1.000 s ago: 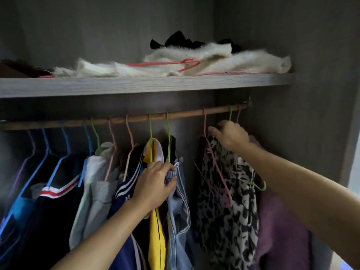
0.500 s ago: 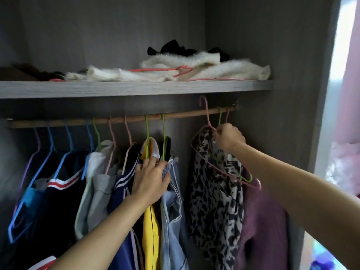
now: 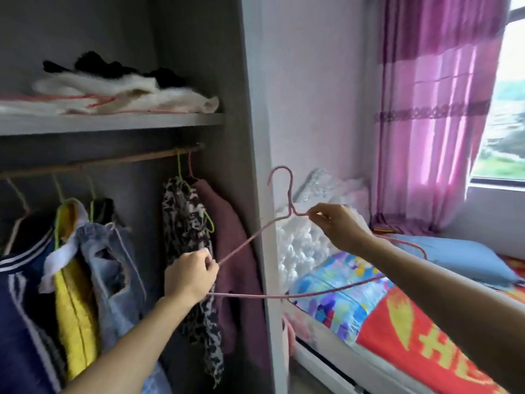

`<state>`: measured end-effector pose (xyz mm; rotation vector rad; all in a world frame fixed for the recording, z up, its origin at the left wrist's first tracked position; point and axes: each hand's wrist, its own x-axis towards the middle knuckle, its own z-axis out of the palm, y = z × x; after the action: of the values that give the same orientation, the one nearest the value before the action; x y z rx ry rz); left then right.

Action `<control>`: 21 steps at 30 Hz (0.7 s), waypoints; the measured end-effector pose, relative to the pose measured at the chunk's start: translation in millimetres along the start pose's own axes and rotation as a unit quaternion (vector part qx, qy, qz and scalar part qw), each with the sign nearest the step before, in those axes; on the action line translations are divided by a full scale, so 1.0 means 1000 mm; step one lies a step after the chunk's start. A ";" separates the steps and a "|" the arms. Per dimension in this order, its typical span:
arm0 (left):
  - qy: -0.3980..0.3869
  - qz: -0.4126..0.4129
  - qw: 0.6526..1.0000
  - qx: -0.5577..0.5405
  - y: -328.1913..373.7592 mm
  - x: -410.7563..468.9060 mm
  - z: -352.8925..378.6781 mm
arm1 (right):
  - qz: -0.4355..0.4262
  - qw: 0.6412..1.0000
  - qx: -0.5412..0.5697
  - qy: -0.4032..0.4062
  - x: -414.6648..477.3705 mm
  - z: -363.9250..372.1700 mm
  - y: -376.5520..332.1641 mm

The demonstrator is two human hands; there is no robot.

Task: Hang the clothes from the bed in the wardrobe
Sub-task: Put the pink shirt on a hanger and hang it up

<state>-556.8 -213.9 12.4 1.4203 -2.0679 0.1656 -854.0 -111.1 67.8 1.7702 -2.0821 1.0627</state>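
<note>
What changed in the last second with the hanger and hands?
The right hand lifted the pink hanger off the rail and drew it out rightward, toward the bed. The left hand let go of the hung clothes and now pinches the hanger's left end. The leopard-print garment and purple garment stay on the rail.

yellow "h" on red blanket (image 3: 377, 336)
</note>
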 end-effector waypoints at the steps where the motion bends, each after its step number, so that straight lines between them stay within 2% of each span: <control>1: -0.018 0.009 1.000 -0.011 0.020 -0.009 0.011 | 0.014 1.000 -0.012 0.007 -0.015 -0.017 0.020; 10: -0.139 0.120 0.982 -0.054 0.219 -0.049 0.094 | 0.157 0.983 -0.074 0.061 -0.111 -0.139 0.184; 15: -0.189 0.205 0.956 -0.091 0.323 -0.047 0.147 | 0.294 0.946 -0.098 0.092 -0.149 -0.190 0.281; 21: -0.252 0.278 0.919 -0.119 0.439 -0.031 0.239 | 0.417 0.896 -0.091 0.124 -0.182 -0.229 0.405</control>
<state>-1034.9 -109.5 -93.4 0.7419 -2.7656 -0.2466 -1246.7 182.3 -29.0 0.5626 -2.6916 1.1240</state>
